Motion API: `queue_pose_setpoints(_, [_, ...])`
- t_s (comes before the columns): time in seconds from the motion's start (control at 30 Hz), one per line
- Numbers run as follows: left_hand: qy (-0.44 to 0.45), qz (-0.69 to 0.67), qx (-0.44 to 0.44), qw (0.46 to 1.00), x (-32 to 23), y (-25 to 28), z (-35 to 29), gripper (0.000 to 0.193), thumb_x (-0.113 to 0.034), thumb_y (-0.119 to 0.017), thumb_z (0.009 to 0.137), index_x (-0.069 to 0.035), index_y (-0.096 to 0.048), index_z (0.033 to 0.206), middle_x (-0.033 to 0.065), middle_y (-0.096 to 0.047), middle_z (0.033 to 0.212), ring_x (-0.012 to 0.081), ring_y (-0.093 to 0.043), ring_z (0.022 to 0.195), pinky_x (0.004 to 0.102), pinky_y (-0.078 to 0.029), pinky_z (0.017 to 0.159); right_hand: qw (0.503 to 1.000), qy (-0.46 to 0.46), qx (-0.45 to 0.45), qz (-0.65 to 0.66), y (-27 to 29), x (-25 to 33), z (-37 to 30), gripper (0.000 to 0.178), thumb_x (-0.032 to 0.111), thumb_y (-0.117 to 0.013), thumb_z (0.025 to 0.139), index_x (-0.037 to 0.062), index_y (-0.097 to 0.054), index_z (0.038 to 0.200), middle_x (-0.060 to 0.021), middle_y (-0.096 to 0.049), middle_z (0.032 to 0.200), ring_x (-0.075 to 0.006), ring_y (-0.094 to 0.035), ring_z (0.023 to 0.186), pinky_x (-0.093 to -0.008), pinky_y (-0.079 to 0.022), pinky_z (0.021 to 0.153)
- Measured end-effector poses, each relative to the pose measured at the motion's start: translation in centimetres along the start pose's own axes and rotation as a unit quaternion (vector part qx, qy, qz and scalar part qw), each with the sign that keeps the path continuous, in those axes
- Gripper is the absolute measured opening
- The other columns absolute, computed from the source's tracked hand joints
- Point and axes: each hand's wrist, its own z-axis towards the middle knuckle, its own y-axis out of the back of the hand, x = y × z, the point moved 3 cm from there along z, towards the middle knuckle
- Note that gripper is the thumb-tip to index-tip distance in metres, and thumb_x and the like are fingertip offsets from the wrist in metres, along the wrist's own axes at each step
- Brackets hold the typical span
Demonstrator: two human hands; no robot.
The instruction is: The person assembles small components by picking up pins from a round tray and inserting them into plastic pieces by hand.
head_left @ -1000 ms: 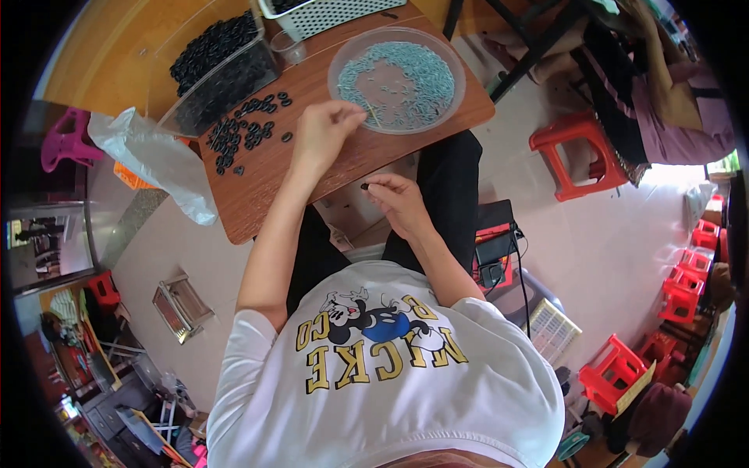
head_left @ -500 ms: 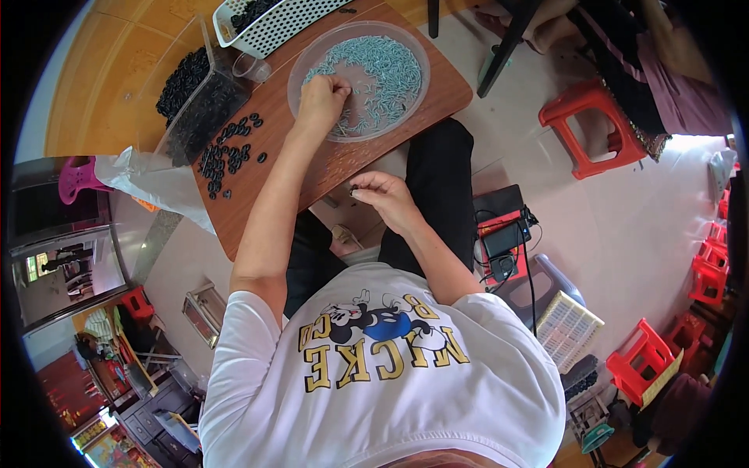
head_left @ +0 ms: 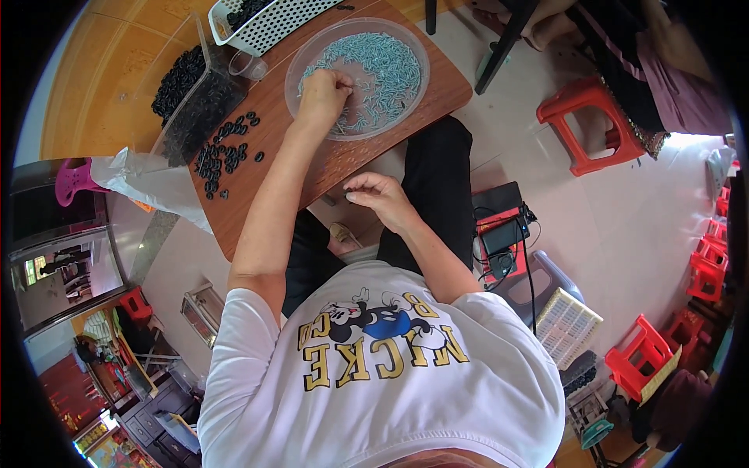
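My left hand point(head_left: 324, 95) reaches over the near-left part of a round clear plastic basin point(head_left: 295, 78). Its fingertips are pinched together low inside; whatever they hold is too small to make out. Many small, thin, pale blue-green pieces point(head_left: 386, 62) lie in the basin, heaped toward its far and right sides. My right hand point(head_left: 382, 204) is apart from the basin, just off the table's near edge above my lap. Its thumb and fingers curve with a gap between them, and I see nothing there. Small black oval pieces point(head_left: 222, 152) are scattered on the brown wooden table point(head_left: 312, 168), left of my left forearm.
Beyond the loose pieces stand a clear box point(head_left: 204, 97) of black pieces, a small clear cup point(head_left: 251, 65) and a white perforated basket point(head_left: 269, 30). A white plastic bag point(head_left: 152, 183) hangs at the table's left. Another person sits at the upper right near a red stool point(head_left: 589, 125).
A small black piece showed between my right fingertips before; now it does not show there. My right hand has shifted slightly left. My left hand stays over the basin.
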Motion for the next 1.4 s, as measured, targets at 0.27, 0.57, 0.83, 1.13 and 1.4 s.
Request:
queue_pose_setpoints(0.27, [-0.136, 0.102, -0.047, 0.984, -0.6, -1.0, -0.7, 0.013, 0.001, -0.056, 0.074, 0.004, -0.065, 0.082, 0.03, -0.056, 0.107, 0.0429, -0.061, 0.087, 0.0439, -0.051, 0.078, 0.998, 0.011, 0.014, -0.058, 0.0, -0.6, 0.1, 0.011, 0.0, -0.064, 0.081, 0.0007, -0.063, 0.092, -0.0044, -0.063, 0.092, -0.0113, -0.06, 0.084, -0.0226, -0.047, 0.075])
queue_pose_setpoints(0.57, [-0.145, 0.019, -0.027, 0.989, 2.3, -0.7, -0.4, 0.012, -0.001, -0.057, 0.078, 0.002, -0.063, 0.088, 0.0217, -0.065, 0.083, 0.0343, -0.064, 0.081, 0.0395, -0.049, 0.073, 0.999, 0.044, -0.013, 0.017, -0.1, -0.2, -0.9, 0.012, 0.003, -0.063, 0.083, 0.0015, -0.063, 0.094, -0.0062, -0.066, 0.086, -0.0116, -0.061, 0.077, -0.0214, -0.046, 0.068])
queue_pose_setpoints(0.83, [-0.051, -0.126, -0.009, 0.991, 2.3, 3.6, -0.6, 0.014, -0.003, -0.062, 0.077, 0.0, -0.067, 0.09, 0.0117, -0.067, 0.076, 0.0154, -0.064, 0.069, 0.0298, -0.05, 0.065, 0.998, 0.034, -0.043, 0.033, 1.5, -1.3, -0.6, 0.012, 0.004, -0.064, 0.083, 0.0017, -0.064, 0.095, -0.0062, -0.066, 0.086, -0.0105, -0.06, 0.074, -0.0213, -0.047, 0.068])
queue_pose_setpoints(1.13, [-0.042, -0.068, -0.002, 0.997, 3.0, 2.2, 0.6, 0.009, -0.007, -0.068, 0.072, 0.002, -0.068, 0.074, 0.0128, -0.067, 0.07, 0.0179, -0.065, 0.067, 0.0306, -0.05, 0.064, 1.0, -0.01, -0.024, -0.003, 0.6, -1.0, -0.2, 0.01, 0.004, -0.063, 0.084, 0.0001, -0.064, 0.093, -0.0086, -0.066, 0.087, -0.0117, -0.061, 0.076, -0.0226, -0.049, 0.07])
queue_pose_setpoints(1.4, [0.03, 0.008, 0.018, 0.999, 1.8, 1.8, 0.9, 0.016, -0.013, -0.073, 0.069, 0.002, -0.068, 0.072, 0.0153, -0.065, 0.064, 0.0224, -0.066, 0.066, 0.0333, -0.05, 0.063, 0.999, -0.01, -0.041, 0.0, 0.9, -0.9, -0.2, 0.009, 0.002, -0.063, 0.083, -0.001, -0.063, 0.092, -0.0102, -0.066, 0.087, -0.0125, -0.061, 0.075, -0.0217, -0.049, 0.067])
